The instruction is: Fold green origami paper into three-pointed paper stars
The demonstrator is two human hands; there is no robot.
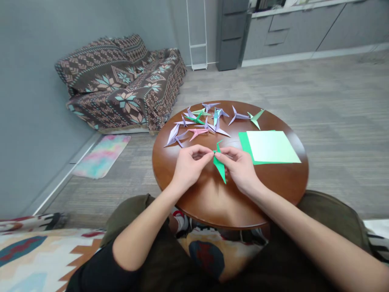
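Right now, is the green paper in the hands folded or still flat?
Folded: the green paper is a narrow pointed shape pinched between left hand and right hand.

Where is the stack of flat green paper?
In the head view, the stack of green paper lies on the round wooden table, on the right side, just beyond the right hand and below the folded cranes.

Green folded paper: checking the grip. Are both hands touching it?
Touching. Head view shows left hand and right hand fingertips pinching the green folded paper.

left hand [190, 167] + right hand [240, 166] pinch green origami piece [219, 164] | round table [212, 198]
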